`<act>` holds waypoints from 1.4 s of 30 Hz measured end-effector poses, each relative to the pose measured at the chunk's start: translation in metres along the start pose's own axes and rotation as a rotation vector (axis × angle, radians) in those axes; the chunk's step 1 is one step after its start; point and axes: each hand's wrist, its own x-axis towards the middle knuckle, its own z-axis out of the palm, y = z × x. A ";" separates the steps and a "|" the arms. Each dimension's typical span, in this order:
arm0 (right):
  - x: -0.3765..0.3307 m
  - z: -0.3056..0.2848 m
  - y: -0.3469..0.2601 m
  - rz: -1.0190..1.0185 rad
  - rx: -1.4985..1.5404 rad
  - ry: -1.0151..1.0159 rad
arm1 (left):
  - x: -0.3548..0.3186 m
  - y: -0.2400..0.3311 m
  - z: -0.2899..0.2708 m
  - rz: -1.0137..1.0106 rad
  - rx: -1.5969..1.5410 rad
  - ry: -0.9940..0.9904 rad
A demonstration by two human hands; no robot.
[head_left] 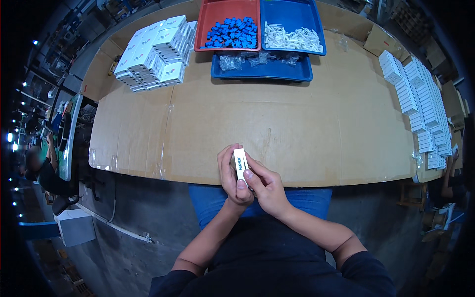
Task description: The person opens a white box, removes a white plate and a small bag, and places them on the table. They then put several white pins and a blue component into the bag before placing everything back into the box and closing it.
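Hands [228, 177] [267, 190]: two; held white box [240, 163]: one; trays [230, 8] [291, 10] [262, 74]: three, seemingly

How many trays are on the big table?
3: a red tray holding blue pieces, a blue tray to its right holding white pieces, and a lower blue tray partly under both, holding clear plastic. Others could be hidden underneath.

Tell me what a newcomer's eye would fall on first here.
Probably the red tray of bright blue pieces, far middle, just left of a blue tray of white pieces. Then the pile of white boxes at far left and rows of small white boxes along the right. Nearest, the left hand and right hand share a grip on a slim white box-shaped item.
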 end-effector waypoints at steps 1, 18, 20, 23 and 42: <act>-0.001 0.000 0.001 -0.027 -0.032 -0.006 | -0.001 -0.001 -0.001 0.015 -0.021 0.020; 0.008 -0.015 -0.009 -0.039 -0.174 -0.037 | 0.004 0.004 -0.007 -0.088 -0.015 -0.093; 0.011 -0.030 -0.015 -0.029 -0.259 -0.079 | 0.001 0.002 -0.008 -0.139 0.004 -0.174; 0.009 -0.037 -0.033 0.021 -0.494 -0.126 | -0.005 0.000 -0.011 -0.497 -0.331 -0.166; 0.024 -0.070 0.016 -0.775 -0.820 -0.213 | 0.000 0.027 -0.007 -1.301 -0.751 -0.192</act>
